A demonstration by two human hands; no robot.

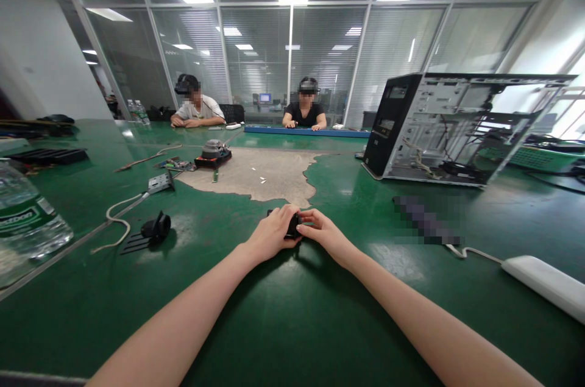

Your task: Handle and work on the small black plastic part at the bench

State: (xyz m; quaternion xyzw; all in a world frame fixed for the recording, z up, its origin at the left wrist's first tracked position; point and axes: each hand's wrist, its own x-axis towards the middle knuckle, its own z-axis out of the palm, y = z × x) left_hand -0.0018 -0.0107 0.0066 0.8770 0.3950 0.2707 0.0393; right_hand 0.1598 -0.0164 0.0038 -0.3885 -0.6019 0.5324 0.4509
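Both hands meet over the green tabletop (292, 326) around a small black part (293, 227); its exact kind is mostly hidden by my fingers. My left hand (275, 232) is wrapped over its left side and top. At its right edge, my right hand (320, 230) pinches it with thumb and fingertips. Just beyond my hands lies a torn-edged, light brown patch (274, 173) with small white scraps on it.
To the left are a black fan-like piece (158, 227), a metal bracket with cable (161, 183), a black-based round unit (213, 153) and a water bottle (27, 216). At right stand an open computer case (384, 131) and white power strip (548, 280). Two people sit opposite.
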